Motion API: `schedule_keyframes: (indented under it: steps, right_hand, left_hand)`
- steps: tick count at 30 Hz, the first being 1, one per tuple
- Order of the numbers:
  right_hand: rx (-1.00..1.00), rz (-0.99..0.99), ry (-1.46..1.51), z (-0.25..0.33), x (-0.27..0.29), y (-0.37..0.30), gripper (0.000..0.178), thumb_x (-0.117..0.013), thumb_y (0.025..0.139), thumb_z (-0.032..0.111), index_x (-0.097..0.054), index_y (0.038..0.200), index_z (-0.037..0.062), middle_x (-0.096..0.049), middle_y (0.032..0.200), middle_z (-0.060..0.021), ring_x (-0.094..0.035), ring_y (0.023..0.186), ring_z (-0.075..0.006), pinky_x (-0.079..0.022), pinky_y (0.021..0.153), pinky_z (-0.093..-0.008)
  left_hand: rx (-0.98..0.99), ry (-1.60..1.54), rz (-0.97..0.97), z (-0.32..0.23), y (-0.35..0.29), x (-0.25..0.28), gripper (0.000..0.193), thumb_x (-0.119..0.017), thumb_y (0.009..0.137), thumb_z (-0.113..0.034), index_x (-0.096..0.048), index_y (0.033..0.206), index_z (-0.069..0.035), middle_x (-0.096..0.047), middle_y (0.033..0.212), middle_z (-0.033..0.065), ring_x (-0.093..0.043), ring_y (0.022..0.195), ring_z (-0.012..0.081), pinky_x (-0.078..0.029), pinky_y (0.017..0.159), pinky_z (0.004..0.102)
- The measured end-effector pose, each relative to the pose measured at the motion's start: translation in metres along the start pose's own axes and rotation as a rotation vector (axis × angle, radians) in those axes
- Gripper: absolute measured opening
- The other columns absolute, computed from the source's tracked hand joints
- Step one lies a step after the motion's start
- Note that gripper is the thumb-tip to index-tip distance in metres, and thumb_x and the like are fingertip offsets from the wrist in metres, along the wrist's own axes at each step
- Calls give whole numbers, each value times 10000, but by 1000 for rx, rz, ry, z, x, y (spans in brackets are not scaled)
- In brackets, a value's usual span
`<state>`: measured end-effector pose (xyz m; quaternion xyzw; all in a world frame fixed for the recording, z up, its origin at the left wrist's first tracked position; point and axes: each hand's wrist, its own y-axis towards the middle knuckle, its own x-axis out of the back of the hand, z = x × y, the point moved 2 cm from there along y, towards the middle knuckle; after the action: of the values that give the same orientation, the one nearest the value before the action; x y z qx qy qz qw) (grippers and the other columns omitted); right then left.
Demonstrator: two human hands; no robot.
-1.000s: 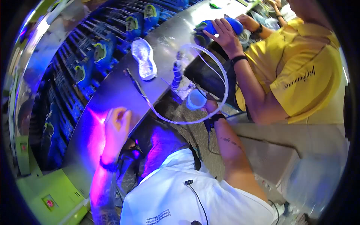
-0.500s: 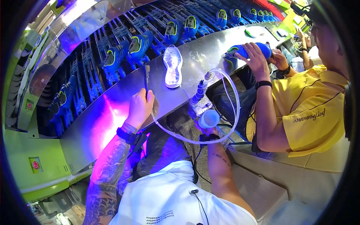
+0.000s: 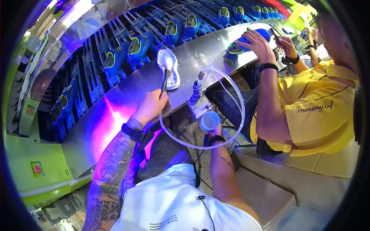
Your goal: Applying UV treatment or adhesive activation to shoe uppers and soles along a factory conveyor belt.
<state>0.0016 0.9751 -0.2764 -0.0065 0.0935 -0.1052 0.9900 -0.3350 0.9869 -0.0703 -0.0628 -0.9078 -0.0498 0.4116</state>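
Note:
My left hand is closed round the dark handle of a brush. Its tip rests over the inside of a white shoe sole lying on the metal bench. A clear tube runs from beside that hand in a wide loop up to a metal valve fitting at the bench edge. Below the fitting, my right hand is wrapped round a pale blue cup, whose rim faces up. The cup hides part of these fingers.
Blue shoes with lime collars stand on a rack conveyor beyond the metal bench. At right, a person in a yellow shirt holds a blue shoe and a dark tool. Purple light falls on the bench's left part.
My left hand has moved right, bringing the brush from beside the sole onto it. The cup has shifted slightly left in my right hand. The co-worker's shoe has moved slightly up and left.

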Motion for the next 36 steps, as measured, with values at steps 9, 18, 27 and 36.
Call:
schedule_keyframes:
  steps: [9, 18, 27, 36]
  right_hand:
    - [11, -22, -300, 46, 19, -121, 681, -717, 949, 294, -429, 1516, 51, -549, 1358, -124, -597, 1134, -233, -507, 925, -368]
    - [494, 279, -986, 150, -61, -124, 816, -807, 811, 218, -403, 1508, 89, -467, 1453, -210, -473, 1317, -442, -409, 1098, -506]
    - [444, 327, -1627, 147, -82, -138, 920, -629, 908, 555, -257, 1601, 78, -202, 1671, -187, -188, 1526, -436, -214, 1119, -727]
    - [748, 564, -918, 170, -230, -135, 529, -715, 913, 181, -529, 1381, 18, -687, 1075, -216, -648, 1017, -422, -536, 914, -489]
  left_hand:
    - [77, 215, 81, 52, -11, 67, 380, -533, 980, -317, -616, 865, 35, -638, 826, 288, -646, 831, 484, -481, 694, 542]
    - [123, 290, 193, 59, -30, 107, 377, -542, 987, -317, -595, 870, 38, -631, 797, 278, -660, 772, 454, -473, 662, 519]
    - [54, 92, 201, 83, -46, 99, 409, -569, 1006, -367, -606, 869, 17, -649, 744, 206, -665, 707, 338, -484, 629, 472]
    - [75, -345, -14, 94, -101, 100, 345, -613, 1005, -349, -672, 1033, -10, -721, 867, 135, -697, 793, 246, -524, 708, 401]
